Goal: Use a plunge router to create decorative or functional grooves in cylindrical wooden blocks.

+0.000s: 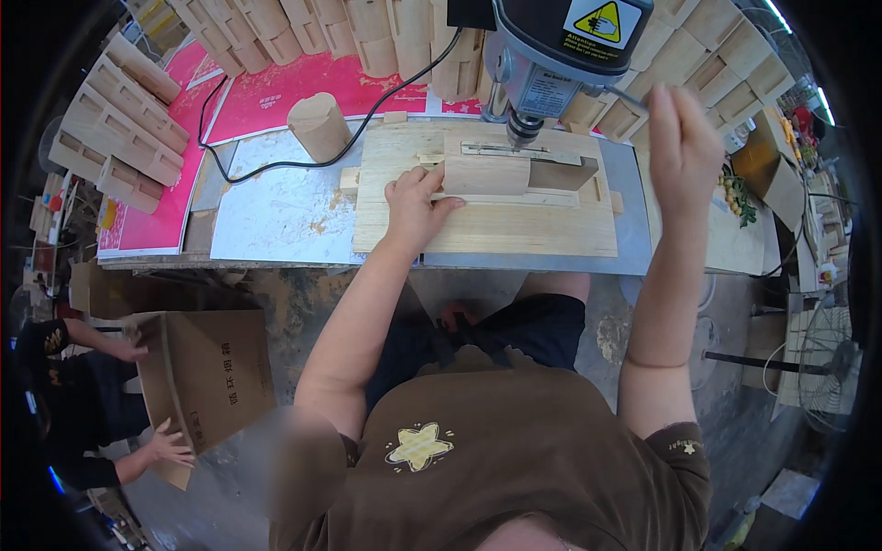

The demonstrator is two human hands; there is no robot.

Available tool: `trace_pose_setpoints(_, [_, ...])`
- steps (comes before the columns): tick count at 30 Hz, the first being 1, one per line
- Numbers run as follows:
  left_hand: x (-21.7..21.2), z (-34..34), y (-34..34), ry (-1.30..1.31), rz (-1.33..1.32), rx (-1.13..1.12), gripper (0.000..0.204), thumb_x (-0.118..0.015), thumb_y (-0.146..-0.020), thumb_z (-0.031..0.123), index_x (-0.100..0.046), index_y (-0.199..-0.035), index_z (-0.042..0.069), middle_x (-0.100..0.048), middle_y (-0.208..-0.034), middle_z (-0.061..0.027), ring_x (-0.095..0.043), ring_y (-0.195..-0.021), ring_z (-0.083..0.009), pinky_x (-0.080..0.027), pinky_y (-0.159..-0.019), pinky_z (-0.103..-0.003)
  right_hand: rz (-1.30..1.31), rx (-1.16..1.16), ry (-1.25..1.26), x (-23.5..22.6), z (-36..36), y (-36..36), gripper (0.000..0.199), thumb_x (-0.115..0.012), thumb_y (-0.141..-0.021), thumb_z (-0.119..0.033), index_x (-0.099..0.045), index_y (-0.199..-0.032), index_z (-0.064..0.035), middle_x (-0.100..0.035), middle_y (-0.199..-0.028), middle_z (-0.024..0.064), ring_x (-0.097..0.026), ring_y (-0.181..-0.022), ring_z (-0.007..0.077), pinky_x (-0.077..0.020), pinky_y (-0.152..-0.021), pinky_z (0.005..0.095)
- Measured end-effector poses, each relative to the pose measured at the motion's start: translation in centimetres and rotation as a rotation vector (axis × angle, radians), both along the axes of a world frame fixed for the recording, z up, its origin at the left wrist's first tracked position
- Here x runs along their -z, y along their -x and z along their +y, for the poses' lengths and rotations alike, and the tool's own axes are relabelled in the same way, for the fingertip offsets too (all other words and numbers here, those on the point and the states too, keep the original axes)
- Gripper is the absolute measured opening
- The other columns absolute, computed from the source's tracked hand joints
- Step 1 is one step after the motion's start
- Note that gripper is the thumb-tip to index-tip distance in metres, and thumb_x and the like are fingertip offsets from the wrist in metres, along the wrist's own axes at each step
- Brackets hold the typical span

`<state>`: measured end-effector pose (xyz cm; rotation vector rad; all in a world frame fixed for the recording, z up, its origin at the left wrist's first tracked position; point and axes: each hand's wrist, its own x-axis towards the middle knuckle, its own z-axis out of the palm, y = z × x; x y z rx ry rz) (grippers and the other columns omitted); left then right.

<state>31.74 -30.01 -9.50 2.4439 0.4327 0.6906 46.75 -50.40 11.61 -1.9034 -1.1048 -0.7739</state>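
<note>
A pale wooden block (pixel 487 173) lies in a jig on a flat wooden board (pixel 524 230). My left hand (pixel 418 209) is closed on the block's left end, thumb toward the near side and fingers behind. Over the block hangs a bench drill press (pixel 551 78), its chuck (pixel 525 127) close above a slotted metal strip (pixel 505 150) along the far side. Whether the bit touches the wood is too small to tell. My right hand (pixel 684 147), raised at the right, is closed around the press's feed lever (pixel 629 97), whose end it hides.
Slotted wooden pieces (pixel 129 119) stand in rows at the back and both sides. One rounded block (pixel 319 127) sits left of the board, near a black cable (pixel 276 165). At lower left another person handles a cardboard box (pixel 216 367). A fan (pixel 827 372) stands at right.
</note>
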Motion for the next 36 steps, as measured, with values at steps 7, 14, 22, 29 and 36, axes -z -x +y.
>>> trace_pose_setpoints(7, [0.2,0.1,-0.3,0.029,-0.011,0.010,0.058,-0.078,-0.065,0.025,-0.059,-0.119,0.014,-0.054,-0.079,-0.0001,-0.053,-0.084,-0.0199,-0.030,-0.078,-0.038,0.139,-0.067,-0.166,8.6,-0.5,1.9,0.010,-0.056,-0.086,-0.005,-0.063,-0.090,0.0002,-0.054,-0.066,0.0086,-0.050,-0.055,0.0170,-0.0392,-0.052,0.0272])
trace_pose_setpoints(14, [-0.6,-0.3,-0.3,-0.010,-0.008,-0.014,0.058,-0.079,-0.064,0.024,-0.060,-0.118,0.015,-0.054,-0.078,0.0001,-0.053,-0.083,-0.0194,-0.030,-0.077,-0.037,0.018,-0.137,-0.218,12.7,0.9,0.2,0.014,-0.056,-0.083,-0.001,-0.063,-0.096,0.0005,-0.057,-0.075,0.0113,-0.053,-0.064,0.0204,-0.0412,-0.057,0.0300])
trace_pose_setpoints(22, [-0.6,-0.9,-0.6,-0.060,-0.009,-0.030,0.057,-0.078,-0.064,0.026,-0.061,-0.117,0.016,-0.054,-0.077,-0.0003,-0.053,-0.082,-0.0198,-0.029,-0.078,-0.037,0.021,-0.004,-0.170,0.6,1.3,-1.8,0.021,-0.054,-0.092,-0.016,-0.062,-0.085,0.0020,-0.055,-0.065,0.0050,-0.049,-0.060,0.0101,-0.0394,-0.057,0.0244])
trace_pose_setpoints(29, [-0.7,-3.6,-3.1,-0.057,-0.033,0.000,0.059,-0.078,-0.064,0.030,-0.059,-0.119,0.019,-0.055,-0.080,-0.0013,-0.053,-0.085,-0.0218,-0.028,-0.080,-0.040,0.074,0.145,-0.022,-3.6,6.1,-10.4,0.032,-0.052,-0.090,-0.028,-0.061,-0.084,0.0014,-0.061,-0.075,0.0210,-0.061,-0.073,0.0313,-0.0461,-0.067,0.0345])
trace_pose_setpoints(36, [-0.4,-3.1,-2.3,-0.041,-0.038,-0.026,0.048,-0.076,-0.067,0.029,-0.062,-0.111,0.018,-0.055,-0.078,-0.0004,-0.053,-0.084,-0.0209,-0.027,-0.082,-0.042,0.112,-0.066,-0.100,-1.1,1.3,-1.5,0.026,-0.052,-0.091,-0.022,-0.064,-0.087,0.0006,-0.050,-0.060,-0.0004,-0.044,-0.057,0.0054,-0.0356,-0.054,0.0217])
